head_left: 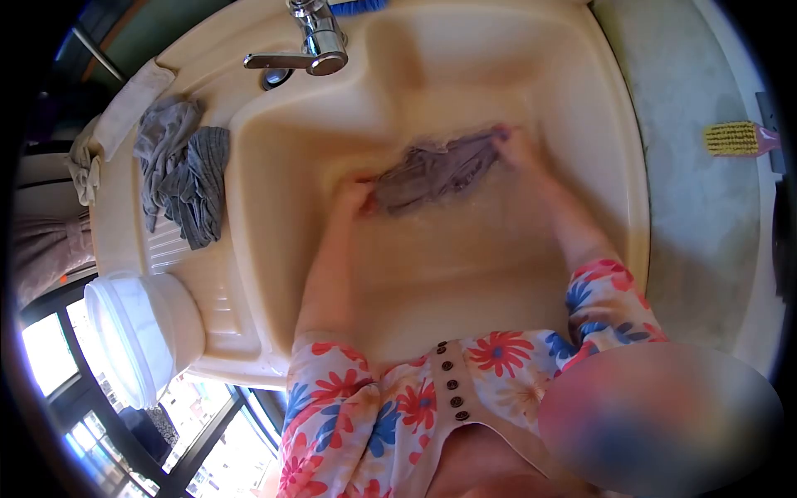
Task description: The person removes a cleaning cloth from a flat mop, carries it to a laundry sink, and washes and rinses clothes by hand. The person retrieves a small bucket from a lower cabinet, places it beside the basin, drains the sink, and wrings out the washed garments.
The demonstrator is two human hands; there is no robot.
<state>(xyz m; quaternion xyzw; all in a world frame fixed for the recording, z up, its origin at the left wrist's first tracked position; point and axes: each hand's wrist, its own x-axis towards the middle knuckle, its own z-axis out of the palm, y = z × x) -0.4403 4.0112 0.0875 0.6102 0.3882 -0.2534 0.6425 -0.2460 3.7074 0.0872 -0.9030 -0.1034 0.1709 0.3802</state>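
Observation:
A dark grey-purple wet cloth (pixel 436 173) is stretched between my two hands inside the beige sink basin (pixel 465 307). It looks bunched, its edges blur as if in shallow cloudy water, and I cannot tell what kind of garment it is. At its left end, my left hand (pixel 357 197) is closed on the fabric. My right hand (pixel 516 147) pinches the opposite end, a little higher in the view. Some of the fingertips are blurred or hidden by the cloth.
Above the basin stands a chrome faucet (pixel 320 41). Crumpled grey clothes (pixel 195 183) lie on the left ribbed drainboard (pixel 220 311), near a white bucket (pixel 137 332) tipped on its side. A yellow-bristled brush (pixel 735 139) is at the far right, and a blue brush (pixel 359 7) at the top.

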